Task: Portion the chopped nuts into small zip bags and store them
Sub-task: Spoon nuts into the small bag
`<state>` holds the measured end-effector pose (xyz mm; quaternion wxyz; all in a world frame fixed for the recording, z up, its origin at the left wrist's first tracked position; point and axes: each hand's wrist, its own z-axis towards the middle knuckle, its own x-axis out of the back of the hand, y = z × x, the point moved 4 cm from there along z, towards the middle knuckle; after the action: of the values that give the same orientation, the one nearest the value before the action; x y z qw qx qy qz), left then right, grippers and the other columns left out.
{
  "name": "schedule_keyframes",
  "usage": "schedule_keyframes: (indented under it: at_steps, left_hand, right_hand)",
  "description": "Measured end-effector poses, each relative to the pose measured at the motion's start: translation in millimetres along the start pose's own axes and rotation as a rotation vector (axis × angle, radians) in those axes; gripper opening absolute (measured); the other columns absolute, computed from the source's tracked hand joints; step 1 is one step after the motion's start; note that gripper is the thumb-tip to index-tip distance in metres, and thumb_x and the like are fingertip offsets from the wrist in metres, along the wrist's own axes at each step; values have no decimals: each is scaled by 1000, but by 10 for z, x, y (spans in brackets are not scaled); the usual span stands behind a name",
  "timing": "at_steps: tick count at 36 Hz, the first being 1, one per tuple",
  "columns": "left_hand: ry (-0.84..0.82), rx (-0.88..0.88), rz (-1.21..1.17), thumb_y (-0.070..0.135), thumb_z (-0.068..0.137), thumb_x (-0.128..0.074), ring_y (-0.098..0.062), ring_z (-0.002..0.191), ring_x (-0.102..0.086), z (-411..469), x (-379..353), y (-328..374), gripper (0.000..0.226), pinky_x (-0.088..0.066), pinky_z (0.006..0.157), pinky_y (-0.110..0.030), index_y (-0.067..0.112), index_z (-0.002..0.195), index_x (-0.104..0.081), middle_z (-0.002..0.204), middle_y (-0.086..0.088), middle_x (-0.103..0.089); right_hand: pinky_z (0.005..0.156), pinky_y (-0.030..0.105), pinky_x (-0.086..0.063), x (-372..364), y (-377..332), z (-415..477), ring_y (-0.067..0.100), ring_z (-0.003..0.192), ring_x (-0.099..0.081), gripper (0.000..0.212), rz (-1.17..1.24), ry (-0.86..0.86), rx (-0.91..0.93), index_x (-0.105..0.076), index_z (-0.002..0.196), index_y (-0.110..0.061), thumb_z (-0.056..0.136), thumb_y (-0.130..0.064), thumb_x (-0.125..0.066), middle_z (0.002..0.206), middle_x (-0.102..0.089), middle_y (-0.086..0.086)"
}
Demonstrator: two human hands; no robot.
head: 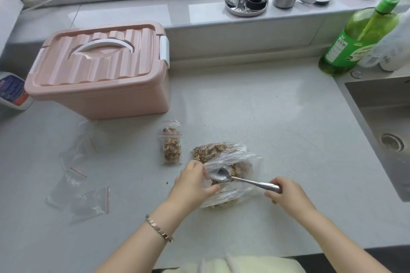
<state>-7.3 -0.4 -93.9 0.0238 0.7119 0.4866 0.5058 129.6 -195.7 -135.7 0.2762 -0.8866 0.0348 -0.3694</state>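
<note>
- While the right hand [286,190] grips the handle end of the one metal spoon [235,178], the spoon's bowl sits at the mouth of the large bag [233,157], and the left hand [195,182] pinches that bag's thin rim to hold it open.
- Chopped nuts [208,150] fill this single large bag on the surface [266,117]. They look light, loose and crumbly, so they would likely spill from a heaped scoop.
- Its film looks soft and slippery, and is best held at the rim.
- One filled zip bag [171,146] lies just beside it. I would take it by the stiffer zip strip.
- At least three empty zip bags [91,203] lie well apart to the left, limp and flat.
- One pink box [97,77], lid shut, stands behind.
</note>
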Motion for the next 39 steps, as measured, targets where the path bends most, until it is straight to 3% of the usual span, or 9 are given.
schedule_keyframes:
  at_steps: [2,4,9,13,19,23,28,33,39]
  left_hand:
    - [21,9,-19,41,80,-64,-14,100,-48,37,61,16,30,-40,84,-28,19,92,-48,107,5,-47]
    - [51,25,-37,40,81,-64,-15,98,-49,65,115,23,29,-40,81,-26,17,93,-49,106,3,-49]
    - [121,77,-152,37,80,-66,-13,94,-50,92,200,23,27,-35,74,-22,17,92,-52,102,3,-50]
    - [155,76,-213,35,80,-67,-7,96,-44,66,230,16,25,-31,77,-20,19,94,-53,103,7,-47]
    - [245,64,-283,33,79,-70,-6,97,-44,43,289,-28,29,-29,78,-13,17,98,-56,103,6,-48]
    - [293,32,-301,30,77,-72,-4,97,-43,32,330,-14,31,-25,74,-8,16,101,-58,102,7,-49]
    - [306,-2,-308,29,78,-72,-3,99,-42,1,332,13,30,-25,76,-7,17,101,-57,102,9,-49]
    - [266,2,-299,32,77,-72,-5,109,-42,-50,258,-19,33,-28,88,-13,23,103,-54,104,12,-47]
    - [206,28,-292,35,78,-70,-4,110,-38,-121,174,-57,42,-28,90,-15,24,115,-52,107,12,-44]
  right_hand:
    - [48,10,-37,52,-83,-21,-2,49,-58,11,166,15,35,-62,83,-21,80,-16,-71,64,-63,-3]
    - [51,14,-39,90,-167,-23,-1,44,-55,10,371,46,48,-66,87,-18,79,-15,-72,60,-62,0]
    - [55,22,-38,24,-433,-35,9,49,-41,13,850,-6,-37,-68,89,-11,90,-18,-57,52,-45,-3]
    - [50,18,-40,-18,-600,-70,5,48,-48,23,674,4,85,-64,94,-14,98,-19,-41,60,-52,-1]
    - [65,12,-44,232,-676,-310,5,72,-57,20,321,356,487,-58,98,-31,97,-36,-39,71,-57,-10]
    - [72,7,-42,318,-674,-385,-7,81,-53,50,164,480,690,-61,110,-17,95,-50,-26,85,-52,-24]
    - [68,10,-40,220,-661,-316,8,76,-51,57,76,457,744,-63,111,-8,96,-49,-26,80,-54,-8]
    - [63,20,-43,176,-571,-330,10,71,-52,52,91,403,765,-62,109,-15,97,-50,-25,77,-56,-7]
    - [67,12,-45,107,-477,-382,-1,78,-56,49,169,355,699,-61,106,-24,93,-57,-27,77,-58,-19]
